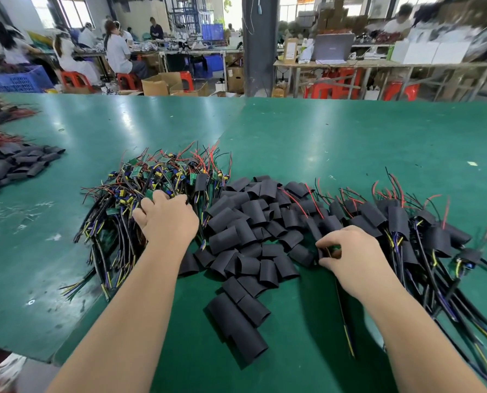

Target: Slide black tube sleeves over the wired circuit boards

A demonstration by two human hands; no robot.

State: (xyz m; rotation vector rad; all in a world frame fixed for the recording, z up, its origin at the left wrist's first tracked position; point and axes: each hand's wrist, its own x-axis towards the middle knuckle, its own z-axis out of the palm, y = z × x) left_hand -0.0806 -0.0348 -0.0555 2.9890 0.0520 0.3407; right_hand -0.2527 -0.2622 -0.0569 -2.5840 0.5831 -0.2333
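Both hands worked beside the loose heap of short black tube sleeves (245, 222), which lay in the middle of the glossy green table (321, 131). Left of that heap, the left hand (167, 219) rested palm-down on a tangled pile of bare green circuit boards with red, black, yellow and blue wires (140, 180). Its fingertips were bent down among the wires, and whether they gripped anything could not be told. At the heap's right edge, the right hand (353, 256) pinched a small green circuit board (334, 248) between thumb and curled fingers, with something black against the board on its left side. A thin black cable (346, 321) ran from under that hand toward the near table edge. Right of the heap lay a spread of boards already covered in black sleeves (401, 222), their wires trailing out. Far left of the heap, well apart, sat a second heap of black sleeves (18, 163).
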